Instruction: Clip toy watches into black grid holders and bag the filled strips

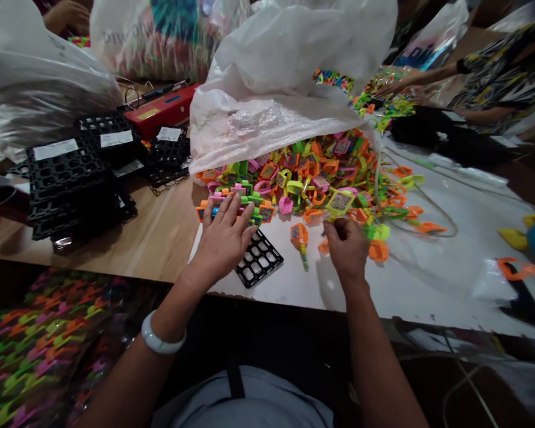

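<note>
My left hand [225, 235] lies with fingers spread over several colourful toy watches [266, 211] set close together in a black grid tray [257, 258]. The tray's near part shows bare openings below the hand. My right hand [348, 246] is closed in a pinch at the lower edge of a yellow-green toy watch [340, 201], in front of the heap. Between the hands, an orange toy watch [299, 234] with a small tube of coloured bits lies on the white tabletop. A large pile of toy watches [312, 166] spills from a white plastic bag [258, 119].
Stacks of black grid trays [65, 166] stand at left beside a red box [164, 110]. A thin cord [450, 229] loops across the table at right. A co-worker's arm [428, 80] reaches over more pieces. Below left sits a mass of packed watches [35, 351].
</note>
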`<state>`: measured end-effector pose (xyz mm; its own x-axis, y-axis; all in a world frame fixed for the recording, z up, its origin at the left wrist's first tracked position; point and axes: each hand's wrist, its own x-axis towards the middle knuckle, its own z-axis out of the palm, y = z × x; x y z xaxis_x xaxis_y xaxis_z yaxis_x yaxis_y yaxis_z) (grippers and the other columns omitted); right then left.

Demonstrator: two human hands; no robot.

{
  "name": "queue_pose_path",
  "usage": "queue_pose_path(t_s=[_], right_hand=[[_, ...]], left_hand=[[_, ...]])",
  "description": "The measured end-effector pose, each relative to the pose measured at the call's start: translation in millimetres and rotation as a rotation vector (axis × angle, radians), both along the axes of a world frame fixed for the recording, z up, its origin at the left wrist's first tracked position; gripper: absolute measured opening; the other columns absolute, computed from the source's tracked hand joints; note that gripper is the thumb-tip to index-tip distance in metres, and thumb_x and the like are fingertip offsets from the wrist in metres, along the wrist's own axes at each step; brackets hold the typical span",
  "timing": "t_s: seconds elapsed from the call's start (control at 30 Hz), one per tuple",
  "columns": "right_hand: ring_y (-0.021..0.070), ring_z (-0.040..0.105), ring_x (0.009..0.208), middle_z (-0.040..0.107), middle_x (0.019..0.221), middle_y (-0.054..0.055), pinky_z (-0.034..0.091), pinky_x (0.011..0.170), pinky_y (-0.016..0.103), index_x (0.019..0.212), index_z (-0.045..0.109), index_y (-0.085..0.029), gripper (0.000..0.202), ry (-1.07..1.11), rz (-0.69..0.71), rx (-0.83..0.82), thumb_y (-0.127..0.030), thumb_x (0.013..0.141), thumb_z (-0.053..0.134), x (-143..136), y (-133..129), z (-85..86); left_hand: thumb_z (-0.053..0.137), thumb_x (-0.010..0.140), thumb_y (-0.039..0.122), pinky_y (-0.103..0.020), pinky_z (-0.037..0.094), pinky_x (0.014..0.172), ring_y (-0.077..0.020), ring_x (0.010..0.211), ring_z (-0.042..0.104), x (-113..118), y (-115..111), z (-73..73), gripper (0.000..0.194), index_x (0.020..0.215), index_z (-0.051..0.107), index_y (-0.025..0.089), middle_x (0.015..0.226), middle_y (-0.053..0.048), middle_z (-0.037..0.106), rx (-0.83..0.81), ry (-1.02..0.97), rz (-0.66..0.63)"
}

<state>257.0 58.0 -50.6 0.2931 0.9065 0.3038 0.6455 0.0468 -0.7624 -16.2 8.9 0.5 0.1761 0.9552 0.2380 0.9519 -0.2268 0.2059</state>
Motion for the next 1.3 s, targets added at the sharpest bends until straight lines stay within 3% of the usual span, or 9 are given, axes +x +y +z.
queue_pose_path(t_s=[0.13,0.27,0.4,0.57,0.73,0.9,1.2,1.3], right_hand=[[0.0173,0.062,0.060,0.067,0.070,0.003,0.053,0.061,0.031,0.085,0.063,-0.019,0.043,0.505,0.412,-0.307,-0.060,0.076,0.070,-54,-31,-5.6],[0.0207,0.068,0.071,0.074,0.081,0.004,0.057,0.067,0.032,0.092,0.067,-0.020,0.037,0.604,0.608,-0.374,-0.051,0.072,0.074,-109,-45,-30.4],[0.0224,0.068,0.076,0.075,0.084,0.004,0.055,0.069,0.032,0.086,0.068,-0.022,0.016,0.311,0.587,-0.252,-0.035,0.076,0.069,-125,-44,-41.3],[0.0241,0.069,0.085,0.074,0.093,0.008,0.053,0.074,0.032,0.093,0.068,-0.020,0.017,0.017,0.597,-0.127,-0.021,0.076,0.065,-126,-47,-36.5],[0.0216,0.068,0.079,0.075,0.091,0.006,0.053,0.070,0.030,0.094,0.071,-0.020,0.017,0.136,0.588,-0.197,-0.026,0.079,0.065,-127,-47,-42.3],[0.0222,0.070,0.076,0.077,0.085,0.004,0.052,0.066,0.029,0.087,0.074,-0.022,0.015,0.301,0.617,-0.298,-0.033,0.080,0.068,-122,-43,-45.9],[0.0261,0.068,0.087,0.073,0.097,0.011,0.052,0.074,0.033,0.100,0.065,-0.020,0.021,-0.170,0.631,-0.168,-0.016,0.080,0.064,-139,-43,-42.4],[0.0266,0.067,0.088,0.072,0.098,0.012,0.051,0.074,0.034,0.103,0.063,-0.019,0.023,-0.247,0.627,-0.188,-0.014,0.081,0.061,-145,-44,-42.4]], left_hand=[[0.030,0.106,0.045,-0.057,0.011,0.125,-0.0268,0.153,0.023,0,1,1.3,0.052,0.151,0.043,0.022,0.163,-0.014,0.030,-0.017,0.003,-0.010],[0.029,0.106,0.045,-0.057,0.011,0.124,-0.0265,0.153,0.022,0,0,4.8,0.052,0.152,0.041,0.024,0.164,-0.013,0.028,-0.058,0.018,-0.001],[0.025,0.107,0.046,-0.056,0.010,0.125,-0.0248,0.154,0.022,0,-1,7.8,0.052,0.153,0.040,0.026,0.165,-0.010,0.026,-0.092,0.008,0.007],[0.015,0.106,0.051,-0.054,0.006,0.126,-0.0226,0.155,0.018,-2,-2,9.4,0.058,0.153,0.039,0.026,0.166,-0.009,0.024,-0.126,-0.054,0.003],[0.001,0.104,0.050,-0.052,0.006,0.126,-0.0214,0.155,0.017,-7,-1,11.8,0.067,0.153,0.038,0.024,0.166,-0.005,0.026,-0.175,-0.153,0.009],[0.001,0.104,0.052,-0.052,0.005,0.126,-0.0217,0.155,0.017,-9,-2,11.4,0.067,0.153,0.038,0.025,0.166,-0.005,0.027,-0.162,-0.164,-0.002],[0.003,0.105,0.050,-0.049,0.008,0.126,-0.0197,0.153,0.021,-7,0,3.4,0.065,0.152,0.041,0.025,0.164,-0.004,0.031,-0.100,-0.174,0.008],[0.015,0.105,0.051,-0.051,0.010,0.125,-0.0223,0.151,0.027,-2,3,-0.3,0.060,0.151,0.042,0.024,0.162,-0.006,0.036,-0.046,-0.169,0.051]])
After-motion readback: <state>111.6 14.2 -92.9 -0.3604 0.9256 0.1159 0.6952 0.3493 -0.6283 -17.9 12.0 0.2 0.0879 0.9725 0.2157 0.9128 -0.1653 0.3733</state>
